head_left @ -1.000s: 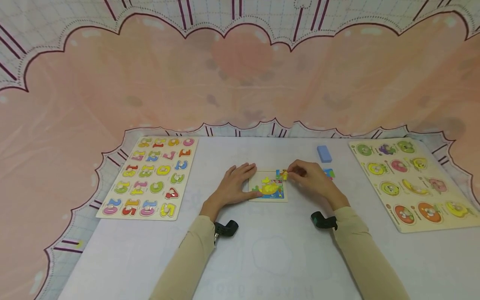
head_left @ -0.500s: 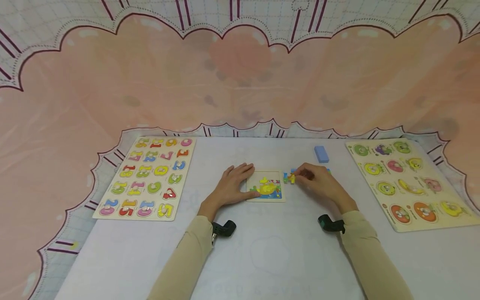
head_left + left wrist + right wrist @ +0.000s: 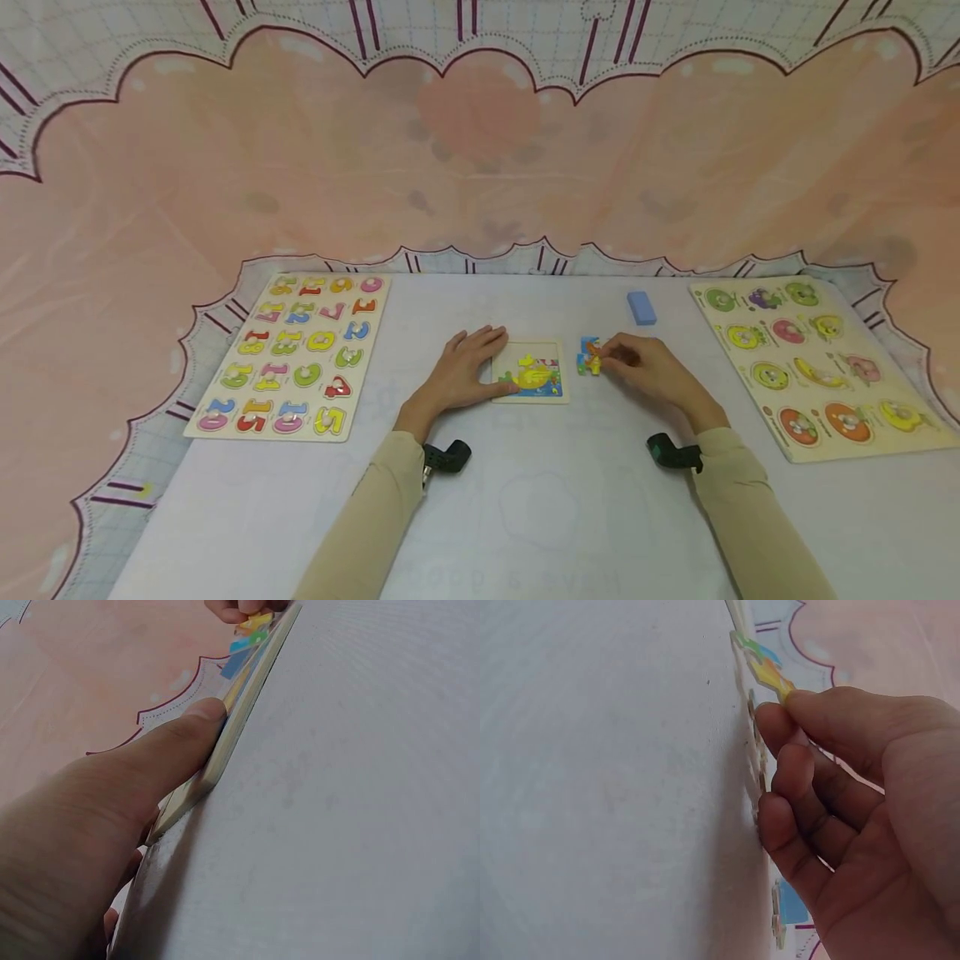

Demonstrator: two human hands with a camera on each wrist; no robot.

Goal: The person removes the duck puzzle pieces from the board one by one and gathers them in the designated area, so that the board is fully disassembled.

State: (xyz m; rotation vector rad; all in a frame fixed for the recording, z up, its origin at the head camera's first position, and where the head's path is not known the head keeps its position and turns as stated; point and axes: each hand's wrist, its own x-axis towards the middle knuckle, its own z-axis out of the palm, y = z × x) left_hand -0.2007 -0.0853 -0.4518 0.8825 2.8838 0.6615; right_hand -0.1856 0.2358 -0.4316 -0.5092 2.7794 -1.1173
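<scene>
Near the left edge of the counter [image 3: 450, 517], lying flat and well apart from the work, a number board [image 3: 296, 395]. Next, toward mid-counter and nearer the far edge, the left hand [image 3: 459, 377], fingers spread wide rather than gripping, thumb laid over the near left part of the puzzle frame [image 3: 531, 401]. A sound brace, in all likelihood; best to press lightly and leave the recess unblocked, with thumb tip now over a little of the duck picture [image 3: 536, 379]. Within the frame, picture filling the lower part, bare wood above. Just right of the frame and apart from it, a puzzle piece [image 3: 595, 365] in yellow, orange, green and blue, pinched narrowly at one side between thumb and index finger of the right hand [image 3: 637, 364]; impossible to tell whether touching the counter. Worth gripping by the margin only, turning to compare colours with the picture, squaring the edges before lowering, then pressing flat without force. Just behind, partly overlapped in view, a blue piece [image 3: 589, 342]. Farther right, toward the far edge, a blue block [image 3: 642, 308]. Along the right edge, well apart, a fruit board [image 3: 806, 437].
</scene>
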